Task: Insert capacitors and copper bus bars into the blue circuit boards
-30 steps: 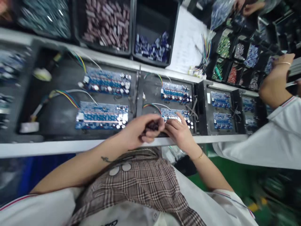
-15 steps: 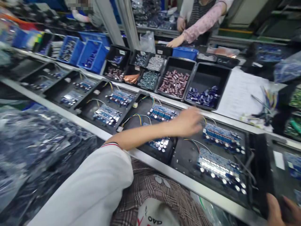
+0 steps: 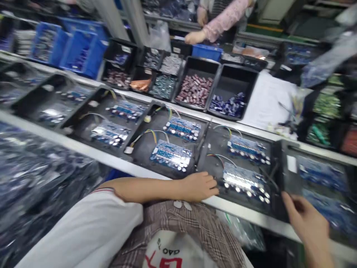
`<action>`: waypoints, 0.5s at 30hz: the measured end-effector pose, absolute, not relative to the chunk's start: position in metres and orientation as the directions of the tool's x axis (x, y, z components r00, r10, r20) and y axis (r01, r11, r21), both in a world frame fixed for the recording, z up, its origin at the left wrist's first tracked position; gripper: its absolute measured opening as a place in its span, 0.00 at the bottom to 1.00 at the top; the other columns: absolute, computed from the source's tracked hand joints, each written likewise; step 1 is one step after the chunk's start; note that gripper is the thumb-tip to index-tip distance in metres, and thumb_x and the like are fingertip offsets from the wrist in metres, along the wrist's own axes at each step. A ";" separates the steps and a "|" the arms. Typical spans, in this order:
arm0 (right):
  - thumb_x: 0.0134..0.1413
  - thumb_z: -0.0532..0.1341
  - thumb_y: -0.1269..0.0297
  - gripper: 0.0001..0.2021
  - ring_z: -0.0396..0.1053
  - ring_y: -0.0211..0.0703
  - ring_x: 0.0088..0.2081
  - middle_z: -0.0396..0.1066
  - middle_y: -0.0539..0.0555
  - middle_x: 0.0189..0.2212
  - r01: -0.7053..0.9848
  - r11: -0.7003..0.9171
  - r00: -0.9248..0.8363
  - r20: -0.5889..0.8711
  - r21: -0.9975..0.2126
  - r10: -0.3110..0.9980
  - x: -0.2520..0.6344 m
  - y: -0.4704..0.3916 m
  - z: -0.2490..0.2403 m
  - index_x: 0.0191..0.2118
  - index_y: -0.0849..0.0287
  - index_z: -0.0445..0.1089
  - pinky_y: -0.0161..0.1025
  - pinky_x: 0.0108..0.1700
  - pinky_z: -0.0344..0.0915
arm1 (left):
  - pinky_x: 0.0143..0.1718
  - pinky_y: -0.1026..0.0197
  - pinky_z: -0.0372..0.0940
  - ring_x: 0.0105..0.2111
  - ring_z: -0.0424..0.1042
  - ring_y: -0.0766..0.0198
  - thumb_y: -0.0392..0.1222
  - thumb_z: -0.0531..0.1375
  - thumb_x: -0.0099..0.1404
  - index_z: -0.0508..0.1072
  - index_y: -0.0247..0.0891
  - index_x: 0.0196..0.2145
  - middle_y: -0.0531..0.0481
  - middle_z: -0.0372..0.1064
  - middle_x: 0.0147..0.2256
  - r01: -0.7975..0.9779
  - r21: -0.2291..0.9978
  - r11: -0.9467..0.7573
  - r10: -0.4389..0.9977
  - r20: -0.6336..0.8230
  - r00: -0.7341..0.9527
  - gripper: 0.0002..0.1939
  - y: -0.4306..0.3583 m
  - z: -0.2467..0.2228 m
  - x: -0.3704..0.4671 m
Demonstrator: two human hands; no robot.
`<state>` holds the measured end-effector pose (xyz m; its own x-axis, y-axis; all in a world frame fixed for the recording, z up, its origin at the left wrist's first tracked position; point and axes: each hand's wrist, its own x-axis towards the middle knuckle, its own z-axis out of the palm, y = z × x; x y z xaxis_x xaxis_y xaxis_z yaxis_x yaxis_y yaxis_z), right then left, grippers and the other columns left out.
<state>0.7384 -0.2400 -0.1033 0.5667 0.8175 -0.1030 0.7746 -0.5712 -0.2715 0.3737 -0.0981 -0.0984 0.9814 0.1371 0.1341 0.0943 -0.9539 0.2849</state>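
Note:
A black tray (image 3: 212, 167) lies on the line in front of me. In it are two blue circuit boards, a far board (image 3: 247, 149) and a near board (image 3: 245, 182), with thin coloured wires running from their left ends. My left hand (image 3: 201, 187) is at the tray's near left corner, fingers curled together over the edge; the fingertips are partly hidden. At the near right corner, my right hand (image 3: 308, 219) grips the tray's end wall between thumb and fingers. Left of this tray sits a second black tray (image 3: 139, 163) with two more boards and wires.
Further trays with boards stand along the metal rail (image 3: 92, 149) on both sides. Behind are bins of small parts: a brown-parts bin (image 3: 195, 91), a blue-parts bin (image 3: 228, 102) and blue bins (image 3: 80, 52). White paper (image 3: 269, 96) lies right of them. Across the line, a person's pink sleeve (image 3: 225, 22) reaches over.
My left hand has come back from above the far boards to the tray's near left corner. My right hand stays at the tray's right end. The camera view has shifted.

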 end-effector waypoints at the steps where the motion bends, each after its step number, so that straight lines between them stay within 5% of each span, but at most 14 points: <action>1: 0.48 0.57 0.38 0.20 0.72 0.57 0.29 0.74 0.56 0.26 0.748 -0.595 0.584 -0.137 -0.294 0.800 0.736 -0.235 -0.099 0.28 0.51 0.68 0.51 0.33 0.66 | 0.36 0.56 0.55 0.35 0.64 0.59 0.35 0.56 0.68 0.70 0.35 0.37 0.45 0.67 0.34 0.098 0.289 -0.952 0.141 0.133 0.981 0.03 -0.098 -0.099 0.374; 6: 0.52 0.57 0.40 0.21 0.63 0.42 0.27 0.65 0.49 0.23 0.762 -0.464 0.400 -0.235 -0.452 0.886 0.744 -0.221 -0.087 0.25 0.54 0.63 0.40 0.32 0.60 | 0.35 0.56 0.54 0.34 0.63 0.58 0.33 0.58 0.66 0.69 0.35 0.36 0.47 0.67 0.34 0.087 0.299 -0.950 0.121 0.097 0.988 0.01 -0.091 -0.105 0.376; 11: 0.56 0.58 0.43 0.21 0.54 0.37 0.25 0.51 0.44 0.21 0.673 -0.428 0.317 -0.287 -0.604 0.904 0.747 -0.222 -0.096 0.25 0.54 0.55 0.36 0.28 0.53 | 0.37 0.55 0.58 0.35 0.65 0.58 0.34 0.59 0.66 0.70 0.35 0.36 0.47 0.68 0.34 0.087 0.314 -0.945 0.102 0.031 0.994 0.00 -0.090 -0.106 0.368; 15: 0.57 0.57 0.45 0.21 0.51 0.35 0.25 0.50 0.43 0.22 0.581 -0.430 0.288 -0.320 -0.691 0.903 0.717 -0.211 -0.104 0.26 0.54 0.52 0.35 0.28 0.51 | 0.43 0.55 0.62 0.40 0.68 0.58 0.45 0.57 0.70 0.72 0.35 0.41 0.45 0.69 0.39 0.148 0.476 -0.867 0.176 0.016 0.984 0.10 -0.063 -0.085 0.352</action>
<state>0.7171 -0.2111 -0.1042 0.2880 0.9026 -0.3200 0.5808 -0.4304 -0.6910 0.3521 -0.0629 -0.0851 0.9842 0.1762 0.0159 0.1475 -0.8668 0.4764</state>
